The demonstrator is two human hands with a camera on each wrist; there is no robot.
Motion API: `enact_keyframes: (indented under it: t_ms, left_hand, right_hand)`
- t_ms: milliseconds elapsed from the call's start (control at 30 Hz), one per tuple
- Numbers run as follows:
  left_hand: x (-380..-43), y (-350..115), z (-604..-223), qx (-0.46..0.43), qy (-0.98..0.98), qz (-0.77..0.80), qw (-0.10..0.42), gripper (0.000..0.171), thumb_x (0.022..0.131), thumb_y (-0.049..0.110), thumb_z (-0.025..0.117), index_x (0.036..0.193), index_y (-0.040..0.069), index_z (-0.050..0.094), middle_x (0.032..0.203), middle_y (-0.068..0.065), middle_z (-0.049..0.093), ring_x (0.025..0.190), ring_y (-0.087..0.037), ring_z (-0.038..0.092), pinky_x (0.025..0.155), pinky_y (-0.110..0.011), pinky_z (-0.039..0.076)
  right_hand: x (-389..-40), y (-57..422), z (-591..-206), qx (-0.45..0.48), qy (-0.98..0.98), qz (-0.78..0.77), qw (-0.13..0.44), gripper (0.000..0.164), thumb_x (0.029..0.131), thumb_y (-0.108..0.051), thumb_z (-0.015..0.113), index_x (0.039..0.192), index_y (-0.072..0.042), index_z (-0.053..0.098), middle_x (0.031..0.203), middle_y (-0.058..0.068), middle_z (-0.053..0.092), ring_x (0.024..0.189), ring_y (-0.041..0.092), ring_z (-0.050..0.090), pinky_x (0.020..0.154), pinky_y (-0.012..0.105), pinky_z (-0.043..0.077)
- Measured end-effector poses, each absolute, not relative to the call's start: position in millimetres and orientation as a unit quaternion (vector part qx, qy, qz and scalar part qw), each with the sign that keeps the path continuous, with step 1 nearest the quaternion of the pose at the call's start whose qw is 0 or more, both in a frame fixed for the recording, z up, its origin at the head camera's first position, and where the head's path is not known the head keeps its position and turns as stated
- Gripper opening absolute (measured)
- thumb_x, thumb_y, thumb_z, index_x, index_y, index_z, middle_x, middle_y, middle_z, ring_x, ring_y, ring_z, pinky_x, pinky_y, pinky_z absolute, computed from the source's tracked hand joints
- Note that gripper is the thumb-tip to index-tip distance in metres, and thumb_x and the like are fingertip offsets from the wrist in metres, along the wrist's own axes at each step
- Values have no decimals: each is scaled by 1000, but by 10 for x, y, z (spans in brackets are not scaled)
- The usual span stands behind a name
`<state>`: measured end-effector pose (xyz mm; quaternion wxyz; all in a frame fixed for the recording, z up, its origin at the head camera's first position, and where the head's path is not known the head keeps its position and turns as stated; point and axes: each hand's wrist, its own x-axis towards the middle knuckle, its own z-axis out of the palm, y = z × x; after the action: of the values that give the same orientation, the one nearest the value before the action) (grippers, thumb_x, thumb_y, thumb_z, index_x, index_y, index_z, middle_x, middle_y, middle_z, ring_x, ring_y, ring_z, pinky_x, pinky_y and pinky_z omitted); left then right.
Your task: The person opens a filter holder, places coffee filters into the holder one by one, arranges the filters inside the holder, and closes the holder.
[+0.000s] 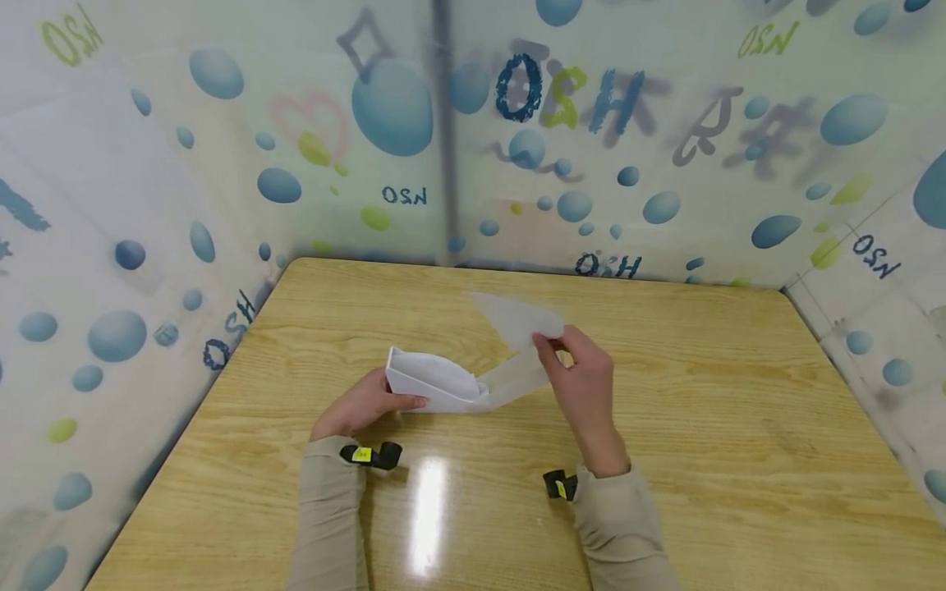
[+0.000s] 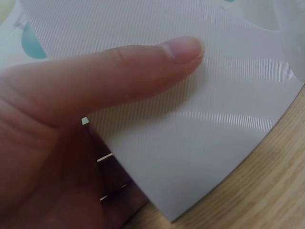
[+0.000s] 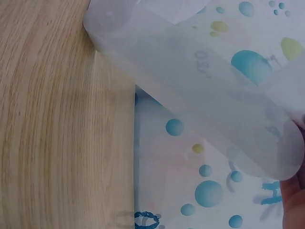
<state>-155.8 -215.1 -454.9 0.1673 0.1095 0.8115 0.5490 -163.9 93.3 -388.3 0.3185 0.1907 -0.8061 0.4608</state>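
A white wedge-shaped holder (image 1: 432, 396) with raised sides stands over the middle of the table. My left hand (image 1: 365, 402) grips its left end, the thumb lying along the near side. In the left wrist view that thumb presses on a finely ribbed white wall (image 2: 209, 148), with the fingers behind it. From the holder's right end a translucent strip of film (image 1: 517, 379) stretches up and to the right. My right hand (image 1: 587, 377) pinches the film between thumb and fingertips, and a loose flap folds back leftward. The right wrist view shows the see-through film (image 3: 205, 100) curving into the fingers.
A wood-grain table (image 1: 709, 410) lies under both hands. White walls printed with blue drops (image 1: 392, 107) enclose it at the back and sides. Each sleeve cuff carries a small black wrist camera (image 1: 388, 455).
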Motion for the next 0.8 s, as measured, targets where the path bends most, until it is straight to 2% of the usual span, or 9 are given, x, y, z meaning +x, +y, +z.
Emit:
enact_keyframes:
  t_ms: [167, 333, 600, 800]
  left_hand:
    - [-1554, -2152, -4546, 107, 809, 553, 170, 53, 77, 31, 74, 122, 15, 52, 116, -7, 59, 102, -21, 55, 82, -35, 44]
    - [-1552, -2149, -4522, 98, 809, 553, 172, 51, 75, 33, 76, 119, 17, 55, 113, -4, 61, 99, -21, 55, 79, -35, 43]
    - [-1555, -2147, -4521, 99, 809, 553, 173, 51, 74, 33, 76, 118, 17, 55, 113, -4, 61, 101, -21, 56, 82, -36, 43]
    - [-1554, -2149, -4530, 99, 801, 564, 173, 51, 75, 31, 76, 118, 16, 55, 113, -4, 61, 102, -21, 56, 83, -36, 43]
  right_hand:
    - [-1620, 895, -3877, 210, -817, 438, 311, 11, 83, -16, 68, 88, -7, 67, 82, 4, 69, 74, 14, 66, 60, 34, 52]
    - [-1590, 845, -3847, 222, -821, 427, 306, 10, 84, -18, 67, 87, -8, 67, 80, 3, 68, 73, 13, 65, 57, 31, 51]
    - [-1541, 736, -3814, 278, -834, 356, 317, 5, 83, -14, 68, 85, -10, 68, 79, 1, 67, 73, 12, 62, 66, 28, 51]
    - [-1510, 677, -3824, 297, -849, 301, 316, 6, 83, -16, 68, 87, -12, 71, 81, -1, 68, 75, 12, 62, 66, 28, 51]
